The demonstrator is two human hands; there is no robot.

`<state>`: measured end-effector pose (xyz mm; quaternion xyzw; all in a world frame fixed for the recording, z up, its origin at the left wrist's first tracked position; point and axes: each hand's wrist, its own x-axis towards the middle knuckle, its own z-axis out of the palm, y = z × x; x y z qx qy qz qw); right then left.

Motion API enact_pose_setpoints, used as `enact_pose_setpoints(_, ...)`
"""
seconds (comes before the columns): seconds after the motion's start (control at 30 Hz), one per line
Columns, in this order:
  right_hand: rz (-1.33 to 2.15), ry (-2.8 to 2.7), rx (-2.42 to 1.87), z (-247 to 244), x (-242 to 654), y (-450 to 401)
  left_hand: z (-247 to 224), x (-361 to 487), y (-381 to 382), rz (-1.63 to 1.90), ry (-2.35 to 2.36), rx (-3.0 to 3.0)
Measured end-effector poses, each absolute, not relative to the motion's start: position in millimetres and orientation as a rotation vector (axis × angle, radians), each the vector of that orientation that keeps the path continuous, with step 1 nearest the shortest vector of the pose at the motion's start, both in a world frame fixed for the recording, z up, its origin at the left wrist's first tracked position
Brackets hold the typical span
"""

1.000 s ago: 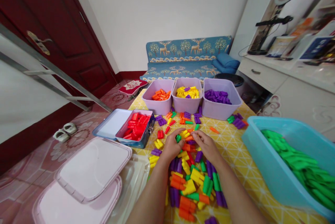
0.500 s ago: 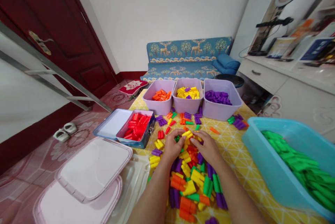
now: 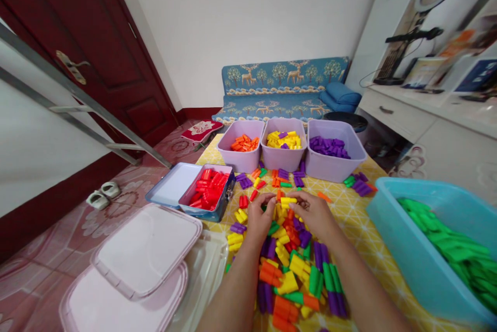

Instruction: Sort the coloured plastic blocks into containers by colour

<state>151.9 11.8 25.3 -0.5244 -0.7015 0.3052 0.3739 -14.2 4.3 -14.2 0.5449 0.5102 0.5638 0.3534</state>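
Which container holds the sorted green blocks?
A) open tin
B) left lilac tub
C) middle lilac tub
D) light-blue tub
D: the light-blue tub at the right is heaped with green plastic blocks.

left hand (image 3: 259, 220): bare, slim, fingers bare too, lol | right hand (image 3: 315, 216): same deal, bare right up to the wrist | left forearm (image 3: 232, 293): bare, long, tapering toward the wrist | right forearm (image 3: 363, 288): bare as well, pretty slim
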Motion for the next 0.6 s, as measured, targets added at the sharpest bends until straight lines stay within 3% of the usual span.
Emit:
enact_pose_setpoints(0.13, 0.792, -1.943, -1.367, 58.0, 159.8, 53.3, -16.3, -15.2, 4.8, 1.448, 1.38, 1.445)
enact_pose_setpoints(0.27, 0.691, -1.464, -1.225, 80.2, 158.3, 95.3, -17.4, -15.3, 4.3, 1.427, 1.401, 1.467)
enact_pose_setpoints(0.33, 0.62, -1.365, -1.197, 76.9, 151.8, 104.4, -18.6, -15.4, 4.8, 1.427, 1.404, 1.469)
enact_pose_setpoints(0.6, 0.33, -1.989, -1.521, 22.9, 118.9, 98.9, -21.1, -15.5, 6.1, 1.432, 1.455, 1.487)
